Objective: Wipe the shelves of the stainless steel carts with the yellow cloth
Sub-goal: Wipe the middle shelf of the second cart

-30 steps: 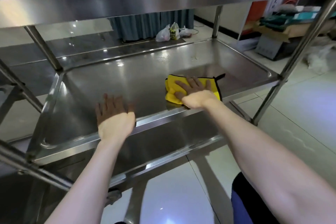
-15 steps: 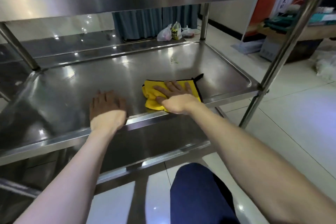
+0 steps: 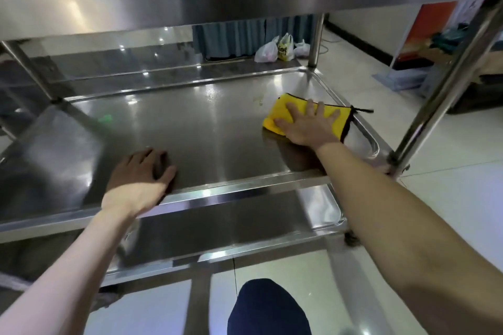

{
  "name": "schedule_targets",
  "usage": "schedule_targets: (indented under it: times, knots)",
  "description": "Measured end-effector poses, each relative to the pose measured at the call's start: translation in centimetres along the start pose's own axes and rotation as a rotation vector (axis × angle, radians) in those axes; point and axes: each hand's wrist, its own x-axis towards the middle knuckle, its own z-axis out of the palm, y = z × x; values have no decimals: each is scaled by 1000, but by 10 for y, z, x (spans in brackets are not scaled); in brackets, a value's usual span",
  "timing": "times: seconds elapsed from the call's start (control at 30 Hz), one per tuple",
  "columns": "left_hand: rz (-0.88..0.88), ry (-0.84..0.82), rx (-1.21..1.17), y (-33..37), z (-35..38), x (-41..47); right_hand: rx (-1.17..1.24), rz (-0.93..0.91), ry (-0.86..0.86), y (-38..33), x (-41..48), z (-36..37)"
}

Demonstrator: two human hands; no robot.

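We are working the middle shelf (image 3: 217, 130) of the stainless steel cart, and the yellow cloth (image 3: 277, 110) lies folded flat on its right half, near the right rim and well back from the front lip. Our right hand (image 3: 307, 127) presses on it palm down, fingers (image 3: 318, 108) straight and spread, pinching nothing. The cloth looks like a soft, light microfibre with a black trim (image 3: 348, 125) and a small loop (image 3: 362, 110) at its far corner. We judge it will slide easily on polished steel and will bunch or unfold if pushed by one edge, so a flat palm over its middle is the better hold; the loop is only for carrying. Our left hand (image 3: 138, 179) rests on the shelf by the front lip to steady us. Its fingers seem to lie close together and slightly bent, though shadow makes that hard to confirm. Compared with half a second ago, the cloth and right hand have gone from just behind the front lip to deeper and further right, close to a few pale specks (image 3: 258, 100). The left hand has kept its place.
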Motion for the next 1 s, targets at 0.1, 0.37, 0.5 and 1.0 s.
schedule_targets:
  times: [0.1, 0.37, 0.5, 1.0]
  knots:
    - [-4, 5, -3, 1, 0, 2, -7, -174, -16, -63, 4, 11]
    - [-26, -21, -29, -2, -2, -3, -10, -560, -66, -68, -32, 26]
    - [-30, -39, -29, -1, -2, -5, 4, -448, -66, 3, -21, 11]
    - [-27, 96, -26, 7, 12, -1, -65, -387, -64, -122, 26, 18]
